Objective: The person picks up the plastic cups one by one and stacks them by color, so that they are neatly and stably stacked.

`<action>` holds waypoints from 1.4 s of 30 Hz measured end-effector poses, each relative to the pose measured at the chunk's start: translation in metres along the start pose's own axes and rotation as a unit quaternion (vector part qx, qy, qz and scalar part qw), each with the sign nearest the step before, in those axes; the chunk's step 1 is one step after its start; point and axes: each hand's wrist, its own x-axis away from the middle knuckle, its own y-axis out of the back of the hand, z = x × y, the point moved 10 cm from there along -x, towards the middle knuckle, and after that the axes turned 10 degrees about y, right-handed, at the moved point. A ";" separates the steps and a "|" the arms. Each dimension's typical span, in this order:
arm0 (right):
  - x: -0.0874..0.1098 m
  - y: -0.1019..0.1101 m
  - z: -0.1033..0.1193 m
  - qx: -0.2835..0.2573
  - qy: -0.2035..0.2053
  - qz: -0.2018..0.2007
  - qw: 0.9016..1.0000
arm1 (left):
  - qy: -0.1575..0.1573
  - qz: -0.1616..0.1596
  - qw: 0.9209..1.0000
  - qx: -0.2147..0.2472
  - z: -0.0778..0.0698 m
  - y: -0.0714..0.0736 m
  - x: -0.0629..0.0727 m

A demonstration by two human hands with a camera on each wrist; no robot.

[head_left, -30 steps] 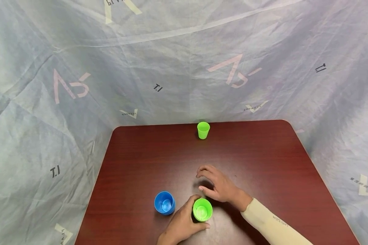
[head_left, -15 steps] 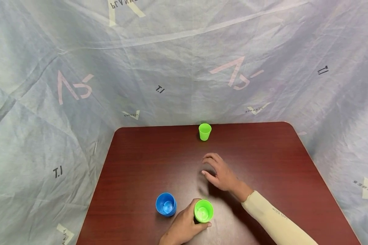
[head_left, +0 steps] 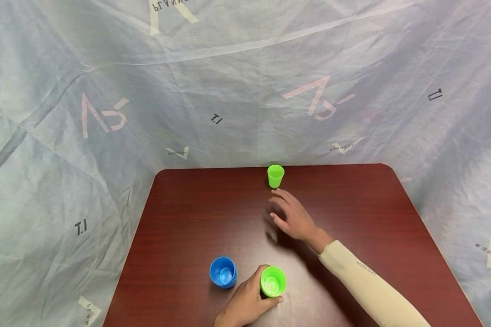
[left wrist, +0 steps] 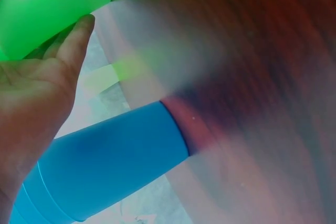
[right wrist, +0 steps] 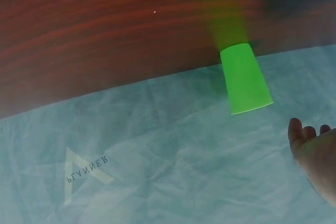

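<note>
My left hand (head_left: 244,299) curls its fingers and thumb around a green cup (head_left: 273,290) near the table's front. Beside it on the left stands a stack of nested blue cups (head_left: 223,272), its stacked rims plain in the left wrist view, where the blue stack (left wrist: 115,161) lies below the held green cup (left wrist: 47,14). Over the table's middle, my right hand (head_left: 293,217) reaches forward with loosely bent fingers and holds nothing. Just beyond its fingertips, another green cup (head_left: 275,176) stands upright at the far edge; the right wrist view shows a gap between that cup (right wrist: 245,80) and the hand (right wrist: 317,156).
The dark red wooden table (head_left: 180,213) has rounded far corners. A grey printed fabric sheet (head_left: 229,81) hangs behind it and along both sides, close to the far edge.
My right hand has moved away from the left hand, forward toward the far green cup. The left hand keeps its hold on the near green cup. The head view has shifted slightly.
</note>
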 end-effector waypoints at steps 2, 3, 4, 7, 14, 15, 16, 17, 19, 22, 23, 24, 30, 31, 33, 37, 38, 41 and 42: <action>-0.002 -0.001 -0.005 0.000 -0.006 0.005 1.000 | 0.008 0.009 1.000 0.006 0.001 -0.001 -0.001; -0.003 -0.001 -0.007 0.001 -0.008 0.007 1.000 | 0.010 0.013 1.000 0.008 0.002 -0.002 -0.001; -0.005 -0.001 -0.009 0.002 -0.010 0.007 1.000 | 0.013 0.018 1.000 0.011 0.002 -0.002 -0.001; -0.007 -0.001 -0.014 0.008 -0.017 0.010 1.000 | 0.019 0.028 0.999 0.015 0.003 -0.003 -0.002; -0.011 -0.002 -0.022 0.010 -0.033 0.022 0.999 | 0.019 0.034 0.999 0.018 0.005 -0.003 -0.002; -0.012 -0.003 -0.024 0.012 -0.035 0.023 0.999 | 0.018 0.035 0.999 0.020 0.005 -0.003 -0.002; -0.013 -0.003 -0.026 0.016 -0.036 0.025 0.999 | 0.018 0.035 0.999 0.022 0.005 -0.003 -0.002; -0.013 -0.004 -0.028 0.020 -0.038 0.027 0.999 | 0.017 0.036 0.999 0.024 0.005 -0.003 -0.003; -0.015 -0.005 -0.032 0.025 -0.041 0.030 0.998 | 0.015 0.036 0.999 0.027 0.005 -0.003 -0.003; -0.018 -0.007 -0.037 0.031 -0.046 0.038 0.998 | 0.014 0.037 0.999 0.027 0.005 -0.004 -0.002; -0.018 -0.008 -0.039 0.031 -0.049 0.043 0.997 | 0.014 0.037 0.999 0.027 0.005 -0.004 -0.002; -0.019 -0.008 -0.040 0.033 -0.051 0.046 0.997 | 0.014 0.037 0.999 0.026 0.005 -0.004 -0.002; -0.022 -0.013 -0.048 0.043 -0.064 0.072 0.994 | 0.024 0.044 0.998 0.026 0.006 -0.004 -0.002; -0.023 -0.015 -0.051 0.046 -0.067 0.080 0.993 | 0.025 0.045 0.998 0.027 0.007 -0.004 -0.002; -0.024 -0.018 -0.056 0.052 -0.074 0.094 0.991 | 0.025 0.045 0.998 0.027 0.007 -0.004 -0.001; -0.027 -0.022 -0.065 0.061 -0.082 0.112 0.988 | 0.023 0.040 0.999 0.025 0.007 -0.004 -0.001; -0.029 -0.022 -0.067 0.063 -0.082 0.112 0.988 | 0.022 0.039 0.999 0.025 0.007 -0.004 -0.001; -0.033 -0.023 -0.071 0.064 -0.083 0.112 0.988 | 0.021 0.037 0.999 0.026 0.007 -0.003 -0.001; -0.034 -0.023 -0.073 0.065 -0.083 0.113 0.988 | 0.021 0.036 0.999 0.026 0.007 -0.003 -0.001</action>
